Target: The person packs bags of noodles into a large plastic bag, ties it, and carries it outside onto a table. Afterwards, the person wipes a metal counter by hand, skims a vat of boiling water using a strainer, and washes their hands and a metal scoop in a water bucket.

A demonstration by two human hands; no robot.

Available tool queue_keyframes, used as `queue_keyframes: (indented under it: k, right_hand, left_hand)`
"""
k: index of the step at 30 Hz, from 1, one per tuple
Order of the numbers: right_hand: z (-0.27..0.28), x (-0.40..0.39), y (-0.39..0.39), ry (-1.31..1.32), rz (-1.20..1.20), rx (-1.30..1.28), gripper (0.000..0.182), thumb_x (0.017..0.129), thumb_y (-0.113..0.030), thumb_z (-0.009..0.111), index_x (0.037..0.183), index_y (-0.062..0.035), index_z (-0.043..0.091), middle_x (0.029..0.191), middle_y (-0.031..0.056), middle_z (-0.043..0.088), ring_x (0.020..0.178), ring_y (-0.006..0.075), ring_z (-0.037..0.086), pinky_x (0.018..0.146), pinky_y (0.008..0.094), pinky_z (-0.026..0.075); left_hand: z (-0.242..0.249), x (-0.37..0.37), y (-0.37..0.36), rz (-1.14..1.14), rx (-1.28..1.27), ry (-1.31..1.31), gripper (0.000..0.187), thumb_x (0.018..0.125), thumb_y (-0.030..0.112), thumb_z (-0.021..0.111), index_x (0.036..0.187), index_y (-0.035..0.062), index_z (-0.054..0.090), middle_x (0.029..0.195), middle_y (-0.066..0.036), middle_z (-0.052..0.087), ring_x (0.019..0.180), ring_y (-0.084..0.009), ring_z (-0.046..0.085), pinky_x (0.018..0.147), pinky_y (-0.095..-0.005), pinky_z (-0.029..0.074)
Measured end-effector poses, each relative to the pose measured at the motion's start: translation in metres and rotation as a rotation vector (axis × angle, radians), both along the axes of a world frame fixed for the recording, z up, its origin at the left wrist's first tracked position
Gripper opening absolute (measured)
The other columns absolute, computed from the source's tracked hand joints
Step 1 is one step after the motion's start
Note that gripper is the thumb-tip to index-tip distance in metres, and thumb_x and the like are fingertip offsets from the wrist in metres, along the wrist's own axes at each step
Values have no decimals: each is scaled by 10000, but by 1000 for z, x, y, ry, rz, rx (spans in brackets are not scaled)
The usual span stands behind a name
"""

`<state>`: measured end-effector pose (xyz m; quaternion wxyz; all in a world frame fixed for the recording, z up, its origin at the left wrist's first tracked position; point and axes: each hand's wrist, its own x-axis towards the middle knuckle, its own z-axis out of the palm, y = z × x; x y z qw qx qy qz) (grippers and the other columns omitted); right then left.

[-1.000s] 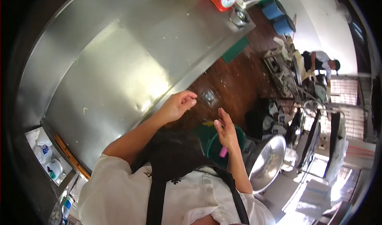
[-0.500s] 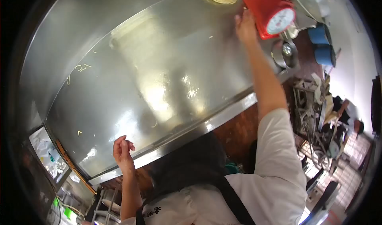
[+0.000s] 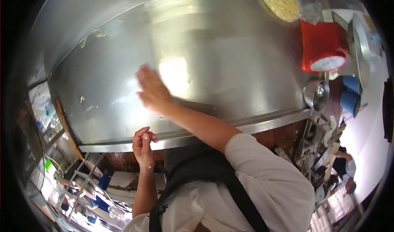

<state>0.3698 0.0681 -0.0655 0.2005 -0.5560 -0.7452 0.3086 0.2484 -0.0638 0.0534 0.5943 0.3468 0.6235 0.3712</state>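
My right hand (image 3: 154,90) is stretched out low over the steel worktop (image 3: 238,68), fingers extended and slightly blurred, with nothing in it. By the front edge, my left hand (image 3: 143,144) is held up with its fingers curled toward the thumb and nothing showing in it. Small noodle scraps (image 3: 98,33) lie along the back left of the worktop, and another bit (image 3: 82,99) sits left of my right hand. At the far right back is a pile of noodles (image 3: 282,5) on clear plastic.
A red dial scale (image 3: 324,43) stands at the right end, with a metal pan (image 3: 316,93) in front of it and blue containers (image 3: 350,96) beyond. A wooden strip (image 3: 67,127) runs along the left end. A person (image 3: 344,170) is in the background at right.
My right hand has left the scale's side and swept left across the worktop toward my left hand. The view has turned, so the scale and noodles appear farther right. My left hand stays curled.
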Motion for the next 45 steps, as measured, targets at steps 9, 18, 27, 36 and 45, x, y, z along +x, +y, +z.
queue_keyframes:
  k: [9, 18, 27, 36, 45]
  right_hand:
    - [-32, 152, 69, 428, -524, 135, 537, 1027, -234, 476, 1507, -14, 379, 1467, 199, 467, 1174, 285, 518, 1048, 399, 412]
    - [-35, 122, 197, -441, 38, 536, 602, 998, -277, 538, 1484, 42, 383, 1557, 249, 362, 1434, 418, 353, 1198, 481, 261]
    - [-41, -212, 328, -360, 394, 564, 569, 1046, -291, 442, 1532, -18, 329, 1628, 118, 281, 1506, 226, 255, 1247, 393, 217]
    - [-62, -358, 143, 80, 898, 74, 665, 1044, -306, 455, 1596, -70, 171, 1674, 103, 139, 1549, 253, 108, 1273, 392, 75]
    - [-29, -109, 257, -355, -54, 552, 455, 1010, -213, 514, 1403, 17, 500, 1452, 229, 482, 1338, 361, 461, 1141, 448, 360]
  left_hand:
    - [-10, -102, 0, 250, 101, -27, 226, 1032, 147, 556, 1190, -6, 606, 796, -61, 605, 726, -141, 560, 712, -286, 465]
    - [-51, -239, 40, 342, 83, -72, 202, 1021, 144, 586, 1171, 12, 617, 810, -50, 613, 733, -128, 560, 711, -279, 481]
    - [-62, -374, 56, 504, 133, 62, 210, 1021, 150, 588, 1163, -3, 614, 796, -50, 596, 734, -123, 558, 690, -270, 478]
    - [-48, -495, 76, 261, 352, 820, 321, 989, 121, 633, 1269, -27, 579, 1032, -83, 644, 926, -202, 615, 836, -323, 500]
    - [-64, -634, 63, 81, 26, 1405, 769, 808, 70, 689, 1504, 68, 362, 1411, -223, 472, 1314, -434, 443, 1105, -521, 363]
